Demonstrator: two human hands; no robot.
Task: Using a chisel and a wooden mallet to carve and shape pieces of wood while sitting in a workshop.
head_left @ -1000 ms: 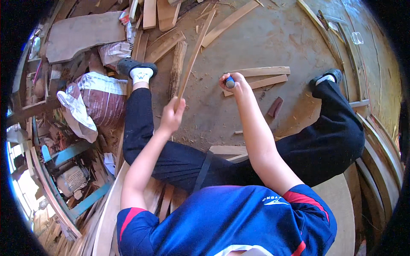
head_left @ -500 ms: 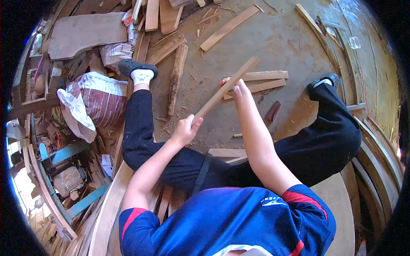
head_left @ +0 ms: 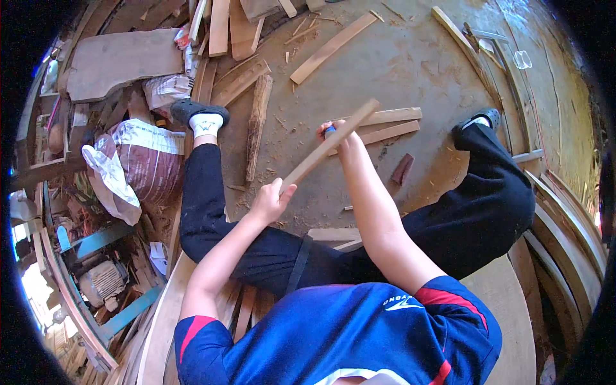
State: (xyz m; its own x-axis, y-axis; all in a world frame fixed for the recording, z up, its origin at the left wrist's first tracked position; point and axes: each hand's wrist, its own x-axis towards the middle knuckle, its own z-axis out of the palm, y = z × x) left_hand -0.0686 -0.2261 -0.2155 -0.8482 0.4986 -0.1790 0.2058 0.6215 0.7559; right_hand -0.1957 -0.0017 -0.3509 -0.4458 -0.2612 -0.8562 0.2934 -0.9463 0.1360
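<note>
Hands are clenched: a wooden strip is gripped at its lower end by the left hand, a mostly hidden blue object by the right hand. The strip's long axis is aimed from the left hand between one and two o'clock, its upper half crossed over the right. Beyond, two pale boards are seen toward three o'clock.

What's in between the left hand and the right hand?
In the head view, a wooden strip lies between, running from the left hand and overlapping the right hand.
</note>
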